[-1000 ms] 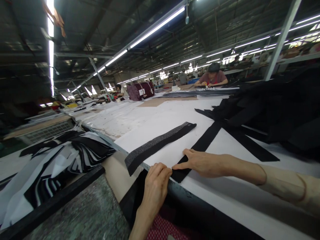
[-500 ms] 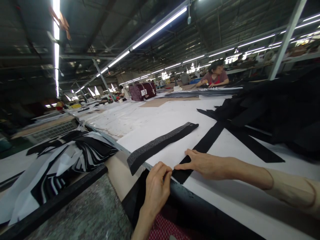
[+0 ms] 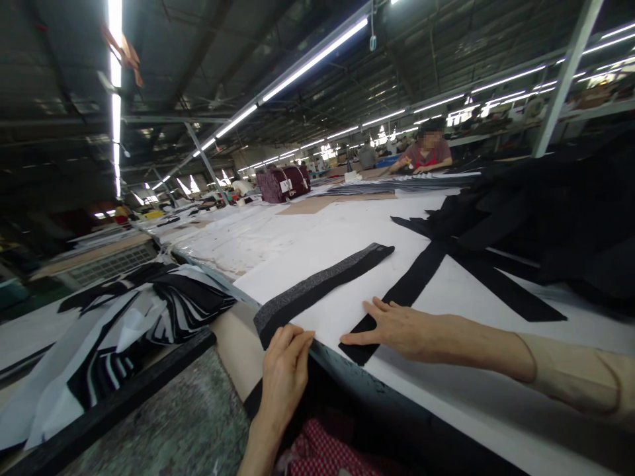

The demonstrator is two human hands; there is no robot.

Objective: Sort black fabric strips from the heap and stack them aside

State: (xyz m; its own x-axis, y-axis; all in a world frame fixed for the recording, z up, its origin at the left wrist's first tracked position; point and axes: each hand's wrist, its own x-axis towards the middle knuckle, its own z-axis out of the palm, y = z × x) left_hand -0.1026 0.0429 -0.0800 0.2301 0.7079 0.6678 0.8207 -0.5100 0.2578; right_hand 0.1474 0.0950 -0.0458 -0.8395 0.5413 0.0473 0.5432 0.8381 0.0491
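Note:
My right hand [image 3: 397, 328] lies on the near end of a black fabric strip [image 3: 414, 274], thumb and fingers spread over the cloth and pressing it to the white table top. At the table's edge, my left hand [image 3: 286, 363] is closed in a pinch beside the strip's end, apart from it. Whatever those fingertips may hold is hidden. Just beyond them a second strip, grey and black [image 3: 322, 281], lies slantwise, its near end hanging slightly over the edge.
A large heap of black fabric pieces [image 3: 555, 218] covers the table's right side. Stacked black and white pieces [image 3: 163, 304] lie on a lower surface at left. Farther back are a maroon bundle [image 3: 282, 184], brown paper [image 3: 310, 205] and a co-worker [image 3: 426, 152] at the table.
My left hand has moved left along the table edge, away from the black strip's end towards the grey and black strip. My right hand has barely shifted and its fingers have spread.

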